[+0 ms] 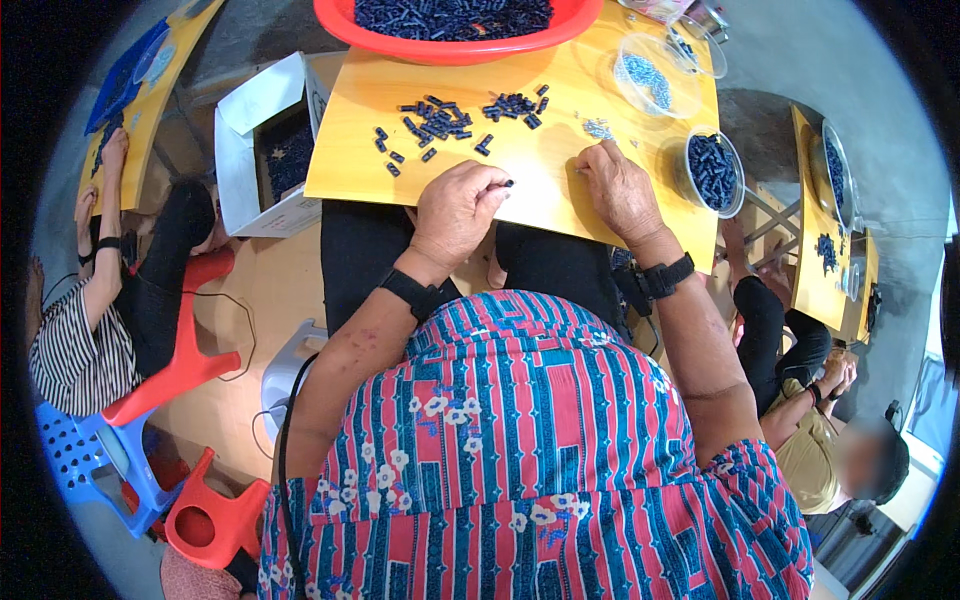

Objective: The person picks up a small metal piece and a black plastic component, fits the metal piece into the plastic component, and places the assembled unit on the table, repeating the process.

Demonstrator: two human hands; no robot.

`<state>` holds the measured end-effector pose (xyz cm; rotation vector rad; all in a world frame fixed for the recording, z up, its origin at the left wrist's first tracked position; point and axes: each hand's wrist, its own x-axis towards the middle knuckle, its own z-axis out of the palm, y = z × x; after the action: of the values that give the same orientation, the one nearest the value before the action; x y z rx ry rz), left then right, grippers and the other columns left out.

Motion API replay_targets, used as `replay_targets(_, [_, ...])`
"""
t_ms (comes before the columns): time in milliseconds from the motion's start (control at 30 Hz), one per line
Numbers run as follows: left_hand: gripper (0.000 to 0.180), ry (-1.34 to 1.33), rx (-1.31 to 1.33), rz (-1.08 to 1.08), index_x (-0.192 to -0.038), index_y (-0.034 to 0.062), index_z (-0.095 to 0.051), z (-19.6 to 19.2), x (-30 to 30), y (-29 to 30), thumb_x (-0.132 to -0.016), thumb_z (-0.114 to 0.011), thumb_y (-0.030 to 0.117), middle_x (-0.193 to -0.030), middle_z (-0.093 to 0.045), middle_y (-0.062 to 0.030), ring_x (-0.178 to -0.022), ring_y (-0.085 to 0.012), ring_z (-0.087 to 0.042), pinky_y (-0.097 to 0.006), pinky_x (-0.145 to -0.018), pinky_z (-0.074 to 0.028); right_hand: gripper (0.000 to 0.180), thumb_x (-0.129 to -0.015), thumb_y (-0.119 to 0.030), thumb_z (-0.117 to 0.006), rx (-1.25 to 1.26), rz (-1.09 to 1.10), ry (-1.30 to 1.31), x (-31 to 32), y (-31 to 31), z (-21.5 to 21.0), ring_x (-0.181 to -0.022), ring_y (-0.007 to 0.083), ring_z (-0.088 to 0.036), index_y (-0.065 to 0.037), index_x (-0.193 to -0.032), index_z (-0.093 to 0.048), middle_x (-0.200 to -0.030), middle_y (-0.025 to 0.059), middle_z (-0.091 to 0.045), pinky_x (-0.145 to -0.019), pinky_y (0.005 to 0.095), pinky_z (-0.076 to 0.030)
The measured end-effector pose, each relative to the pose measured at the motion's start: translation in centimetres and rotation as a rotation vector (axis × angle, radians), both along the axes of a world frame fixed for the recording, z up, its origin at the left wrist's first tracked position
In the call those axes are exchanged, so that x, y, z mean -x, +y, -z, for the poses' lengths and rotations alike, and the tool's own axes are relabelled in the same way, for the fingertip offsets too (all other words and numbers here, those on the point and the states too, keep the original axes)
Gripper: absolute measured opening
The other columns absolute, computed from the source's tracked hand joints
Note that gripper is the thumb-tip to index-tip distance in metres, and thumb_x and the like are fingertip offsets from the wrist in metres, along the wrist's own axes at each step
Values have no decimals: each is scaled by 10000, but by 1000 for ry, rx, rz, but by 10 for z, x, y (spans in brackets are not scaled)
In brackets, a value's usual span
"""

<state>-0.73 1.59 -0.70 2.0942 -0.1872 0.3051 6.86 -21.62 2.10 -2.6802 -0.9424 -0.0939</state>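
My left hand (455, 208) rests on the near edge of a yellow wooden board (520, 175) and pinches a small dark blue plastic part (506, 184) between thumb and fingers. My right hand (617, 190) lies palm down on the board, its fingertips by a little heap of tiny silvery bits (598, 128). Several loose dark blue parts (440, 120) lie scattered further out on the board. Both wrists wear black bands.
A red basin (450, 48) full of dark parts sits at the board's far edge. A clear bowl with pale bits (645, 78) and a clear cup of dark parts (712, 170) stand at the right. A white carton (262, 150) is on the left. Other people sit at boards on both sides.
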Motion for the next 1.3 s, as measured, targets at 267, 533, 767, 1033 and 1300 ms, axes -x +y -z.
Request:
replay_targets(267, [133,46,33,12,-906,9,-668,-2,-1,3,-820,-719,96,-785,-619,-94,-665,-193,-599,-300,-622,-481,114,-864,-72,-586,-298,-77,171,12,51,3,-861,359,-627,-70,-975,-559,-932,140,-608,-740,421,-510])
replay_targets(533, [147,126,46,-15,-851,38,-680,-8,0,2,-790,-736,159,-777,-625,-103,-718,-268,-620,-374,-660,-490,142,-855,-87,-617,-273,-186,160,16,56,-1,-821,373,-626,-70,-976,-545,-911,149,-596,-706,439,-513])
replay_targets(767, [135,77,-11,4,-863,7,-676,-5,-2,3,-802,-723,118,-750,-615,-111,-658,-234,-614,-340,-617,-485,99,-899,-136,-532,-256,-325,67,12,57,-4,-765,377,-598,-43,-933,-518,-860,171,-545,-680,468,-499])
replay_targets(1033, [137,149,24,-21,-867,2,-690,-11,-4,2,-792,-721,112,-759,-643,-127,-685,-254,-638,-342,-634,-500,131,-919,-173,-502,-114,-360,-48,14,61,-14,-740,376,-578,-42,-930,-502,-836,167,-513,-666,475,-493])
replay_targets(1300, [126,139,39,-35,-868,14,-688,-6,-3,1,-786,-725,102,-747,-627,-112,-657,-239,-608,-344,-626,-489,126,-866,-112,-570,-260,-333,107,20,65,-10,-776,373,-598,-50,-972,-542,-858,159,-548,-675,454,-500])
